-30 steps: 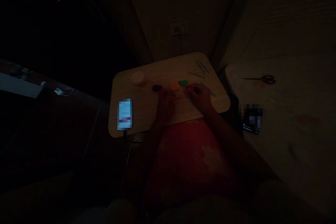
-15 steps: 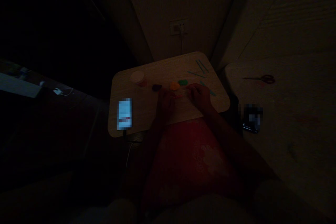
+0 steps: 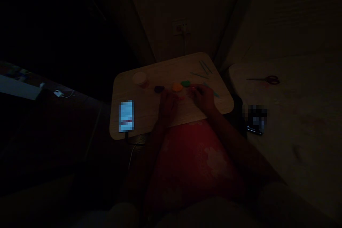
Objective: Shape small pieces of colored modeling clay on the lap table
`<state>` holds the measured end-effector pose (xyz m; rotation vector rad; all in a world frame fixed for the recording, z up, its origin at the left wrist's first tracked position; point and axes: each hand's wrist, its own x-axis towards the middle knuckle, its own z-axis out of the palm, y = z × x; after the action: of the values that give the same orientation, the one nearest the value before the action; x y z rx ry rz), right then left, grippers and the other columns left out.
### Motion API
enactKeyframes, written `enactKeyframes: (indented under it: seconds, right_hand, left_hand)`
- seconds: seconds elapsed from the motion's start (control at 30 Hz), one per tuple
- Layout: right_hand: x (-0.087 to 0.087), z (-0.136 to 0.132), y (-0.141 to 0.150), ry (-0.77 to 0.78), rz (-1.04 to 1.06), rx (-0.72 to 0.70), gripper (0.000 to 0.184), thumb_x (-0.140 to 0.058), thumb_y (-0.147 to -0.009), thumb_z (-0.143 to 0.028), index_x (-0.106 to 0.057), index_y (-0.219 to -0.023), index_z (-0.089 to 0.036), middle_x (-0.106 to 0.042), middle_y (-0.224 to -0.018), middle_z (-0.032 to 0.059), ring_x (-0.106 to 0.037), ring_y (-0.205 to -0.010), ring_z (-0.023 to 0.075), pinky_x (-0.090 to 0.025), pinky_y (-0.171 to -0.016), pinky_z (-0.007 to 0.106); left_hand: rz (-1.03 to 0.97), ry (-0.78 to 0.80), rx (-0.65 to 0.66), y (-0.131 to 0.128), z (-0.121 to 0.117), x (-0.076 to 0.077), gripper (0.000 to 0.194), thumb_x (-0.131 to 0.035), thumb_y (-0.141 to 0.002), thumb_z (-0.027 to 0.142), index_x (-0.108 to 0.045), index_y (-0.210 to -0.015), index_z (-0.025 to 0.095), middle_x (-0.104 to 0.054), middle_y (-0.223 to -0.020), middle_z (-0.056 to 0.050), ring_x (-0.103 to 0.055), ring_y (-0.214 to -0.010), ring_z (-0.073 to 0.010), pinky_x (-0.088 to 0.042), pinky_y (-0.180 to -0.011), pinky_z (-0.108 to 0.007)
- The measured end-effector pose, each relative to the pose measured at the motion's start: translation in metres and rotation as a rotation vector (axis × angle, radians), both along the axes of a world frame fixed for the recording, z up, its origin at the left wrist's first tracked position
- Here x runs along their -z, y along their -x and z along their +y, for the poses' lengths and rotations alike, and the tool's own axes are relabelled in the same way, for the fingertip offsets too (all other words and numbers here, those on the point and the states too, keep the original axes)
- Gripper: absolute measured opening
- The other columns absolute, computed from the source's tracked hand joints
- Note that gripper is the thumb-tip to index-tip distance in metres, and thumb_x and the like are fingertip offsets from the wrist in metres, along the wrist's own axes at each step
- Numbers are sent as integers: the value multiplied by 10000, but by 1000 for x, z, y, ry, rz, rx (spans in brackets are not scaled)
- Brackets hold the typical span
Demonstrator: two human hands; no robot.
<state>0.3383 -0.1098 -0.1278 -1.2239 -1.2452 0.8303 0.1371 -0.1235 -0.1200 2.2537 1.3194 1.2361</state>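
Note:
The scene is very dark. On a small wooden table (image 3: 160,73), my left hand (image 3: 167,106) has its fingers curled at a flat red piece of what looks like modelling clay (image 3: 180,98). Opposite it, my right hand (image 3: 203,98) pinches a small red bit of the same stuff (image 3: 193,88) between thumb and fingers. Just beyond the hands lie an orange lump (image 3: 176,87), a green lump (image 3: 186,83) and a dark purple lump (image 3: 159,89). Shadow hides the fine detail of my fingers, mostly on the left.
A lidded tub (image 3: 140,79) stands at the table's back left, a lit phone (image 3: 126,117) at the front left. Several thin greenish sticks (image 3: 205,67) lie back right. Scissors (image 3: 264,79) and a blurred dark object (image 3: 256,119) rest on the surface to the right.
The picture has grown darker. My right fingertips have shifted slightly with the small red bit; my left hand stays in nearly the same place.

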Motion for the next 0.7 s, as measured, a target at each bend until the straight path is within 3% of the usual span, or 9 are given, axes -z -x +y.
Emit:
enactKeyframes:
  seconds: [0.3,0.47,0.57,0.7]
  right_hand:
    - [-10,-5,-1,15,-111,69,205,-730,-834,-394,-736,-800,-192,-722,-711,28,-638,-635,172,-486,-601,290]
    - [-16,-6,-1,22,-97,13,330,-588,-949,-453,-653,-732,-213,-639,-626,7,-579,-597,162,-442,-580,290]
    - [-17,-7,-1,-5,-132,0,423,-516,-998,-510,-590,-693,-226,-591,-595,4,-540,-578,160,-415,-580,301]
    - [-16,-6,-3,-41,-200,5,524,-443,-1025,-586,-514,-641,-237,-530,-582,0,-488,-571,161,-372,-593,320]
  left_hand:
    - [8,-4,13,1,1,1,176,-515,-1026,314,-647,-985,206,-591,-1105,-116,-574,-1164,-296,-482,-1080,-535]
    - [86,-1,6,-1,-2,-3,199,-475,-1037,293,-640,-1027,183,-578,-1129,-128,-567,-1150,-291,-483,-1072,-511]
    - [235,28,18,-6,-5,-10,241,-466,-1030,278,-629,-1157,153,-573,-1177,-154,-549,-1151,-297,-463,-1074,-494]
    - [434,71,5,-16,-6,-16,470,-535,-997,352,-529,-1404,118,-566,-1241,-196,-525,-1160,-339,-441,-1052,-512]
